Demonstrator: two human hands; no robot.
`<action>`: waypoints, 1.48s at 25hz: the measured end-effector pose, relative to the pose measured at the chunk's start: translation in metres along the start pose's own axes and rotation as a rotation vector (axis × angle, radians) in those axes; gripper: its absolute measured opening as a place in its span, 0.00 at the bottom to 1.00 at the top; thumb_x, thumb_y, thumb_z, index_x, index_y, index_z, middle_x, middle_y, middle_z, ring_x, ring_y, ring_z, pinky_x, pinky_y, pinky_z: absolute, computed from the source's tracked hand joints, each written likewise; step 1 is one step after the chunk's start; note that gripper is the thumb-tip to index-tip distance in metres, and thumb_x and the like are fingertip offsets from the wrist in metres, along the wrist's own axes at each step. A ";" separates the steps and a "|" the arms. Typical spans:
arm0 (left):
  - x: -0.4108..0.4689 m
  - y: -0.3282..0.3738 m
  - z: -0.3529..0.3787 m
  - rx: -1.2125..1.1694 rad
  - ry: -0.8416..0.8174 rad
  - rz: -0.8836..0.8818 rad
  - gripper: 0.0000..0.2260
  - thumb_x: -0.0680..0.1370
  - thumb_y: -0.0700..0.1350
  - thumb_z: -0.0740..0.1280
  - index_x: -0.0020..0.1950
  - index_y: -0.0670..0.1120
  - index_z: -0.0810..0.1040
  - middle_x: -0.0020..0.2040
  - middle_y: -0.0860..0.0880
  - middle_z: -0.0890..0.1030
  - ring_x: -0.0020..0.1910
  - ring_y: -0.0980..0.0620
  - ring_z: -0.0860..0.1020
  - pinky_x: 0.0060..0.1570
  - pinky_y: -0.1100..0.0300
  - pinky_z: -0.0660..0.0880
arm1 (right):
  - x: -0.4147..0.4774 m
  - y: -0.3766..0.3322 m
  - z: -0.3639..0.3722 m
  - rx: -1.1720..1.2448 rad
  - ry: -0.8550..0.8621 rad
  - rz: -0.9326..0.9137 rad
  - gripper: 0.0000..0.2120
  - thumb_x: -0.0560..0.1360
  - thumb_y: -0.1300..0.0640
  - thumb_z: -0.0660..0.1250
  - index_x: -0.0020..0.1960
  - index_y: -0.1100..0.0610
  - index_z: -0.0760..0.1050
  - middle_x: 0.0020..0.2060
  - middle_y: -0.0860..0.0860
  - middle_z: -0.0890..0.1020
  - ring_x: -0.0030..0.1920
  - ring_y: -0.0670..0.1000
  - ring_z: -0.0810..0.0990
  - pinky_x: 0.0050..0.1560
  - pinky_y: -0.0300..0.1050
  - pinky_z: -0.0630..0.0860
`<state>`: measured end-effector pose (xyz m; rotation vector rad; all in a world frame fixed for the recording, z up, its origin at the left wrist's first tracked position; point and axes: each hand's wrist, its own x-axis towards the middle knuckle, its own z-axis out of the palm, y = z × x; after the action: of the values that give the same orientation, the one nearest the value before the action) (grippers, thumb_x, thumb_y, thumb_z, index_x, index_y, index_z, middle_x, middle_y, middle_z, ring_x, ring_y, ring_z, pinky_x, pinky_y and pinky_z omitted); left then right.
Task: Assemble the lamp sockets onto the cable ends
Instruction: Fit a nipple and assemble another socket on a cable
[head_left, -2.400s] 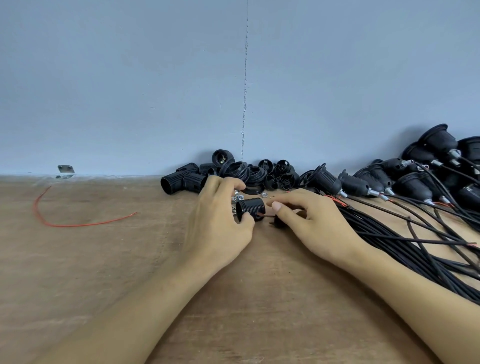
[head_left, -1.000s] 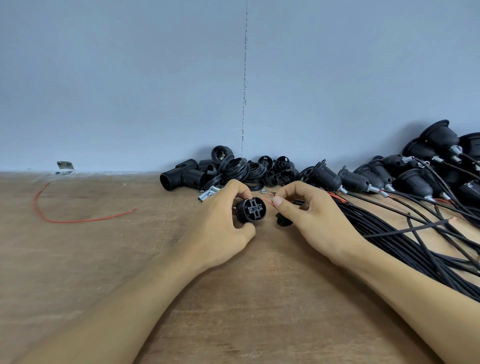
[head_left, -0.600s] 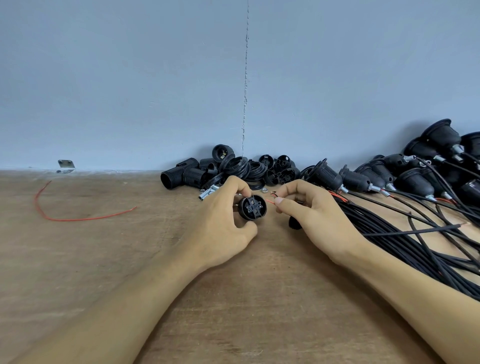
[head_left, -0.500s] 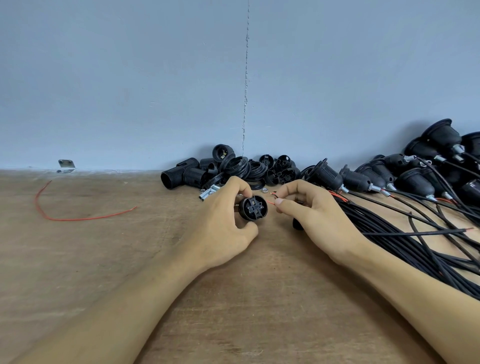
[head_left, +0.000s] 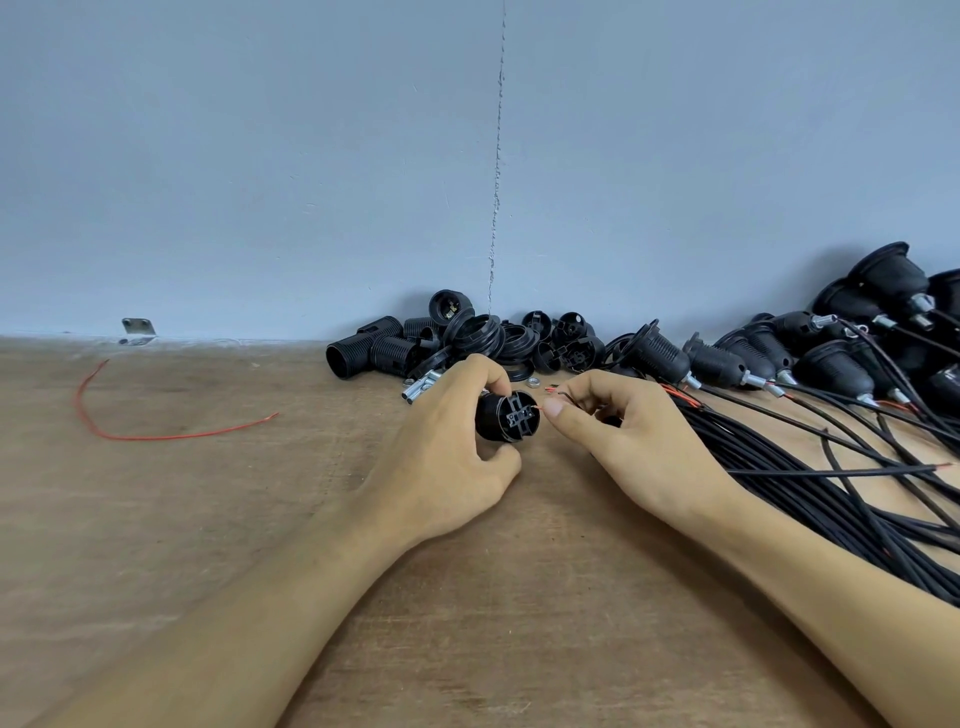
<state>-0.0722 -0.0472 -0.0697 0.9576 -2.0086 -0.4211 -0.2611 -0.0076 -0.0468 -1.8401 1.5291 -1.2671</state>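
Note:
My left hand (head_left: 447, 457) grips a black lamp socket body (head_left: 506, 417) just above the wooden table, its terminal end turned toward my right hand. My right hand (head_left: 618, 436) pinches a cable end (head_left: 563, 399) between thumb and forefinger, and its thin red wire tip touches the socket's terminal face. The rest of that cable is hidden under my right hand.
Loose black socket shells and rings (head_left: 467, 343) are heaped against the blue wall. Assembled sockets (head_left: 810, 353) lie at the right with a thick bundle of black cables (head_left: 831, 467). Small metal tubes (head_left: 418, 389) sit behind my left hand. A stray red wire (head_left: 156, 434) lies left.
My left hand turned the socket so its terminal face points at my right hand. My right hand lifted the cable end and brought its red wire tip up to the socket.

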 end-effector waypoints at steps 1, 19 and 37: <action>0.000 0.000 0.000 0.006 0.002 0.003 0.17 0.69 0.42 0.71 0.50 0.58 0.70 0.44 0.60 0.75 0.44 0.59 0.74 0.40 0.69 0.68 | 0.000 0.000 0.000 -0.006 -0.002 0.001 0.06 0.77 0.50 0.70 0.43 0.51 0.80 0.32 0.42 0.76 0.34 0.39 0.71 0.40 0.33 0.67; -0.001 0.003 -0.001 0.089 -0.004 0.118 0.18 0.68 0.39 0.72 0.55 0.55 0.77 0.50 0.58 0.77 0.51 0.61 0.75 0.51 0.76 0.66 | -0.003 -0.004 0.003 -0.372 0.074 -0.200 0.03 0.75 0.58 0.72 0.43 0.52 0.81 0.35 0.38 0.76 0.47 0.47 0.71 0.48 0.31 0.64; -0.002 0.003 -0.001 0.067 -0.040 0.014 0.16 0.72 0.42 0.73 0.52 0.57 0.72 0.44 0.58 0.79 0.46 0.58 0.78 0.46 0.60 0.74 | -0.002 0.002 0.002 -0.306 0.135 -0.167 0.02 0.75 0.57 0.73 0.45 0.51 0.82 0.37 0.39 0.76 0.48 0.42 0.73 0.47 0.25 0.65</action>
<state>-0.0725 -0.0439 -0.0681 0.9828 -2.0760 -0.3695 -0.2605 -0.0066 -0.0499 -2.1503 1.7541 -1.3129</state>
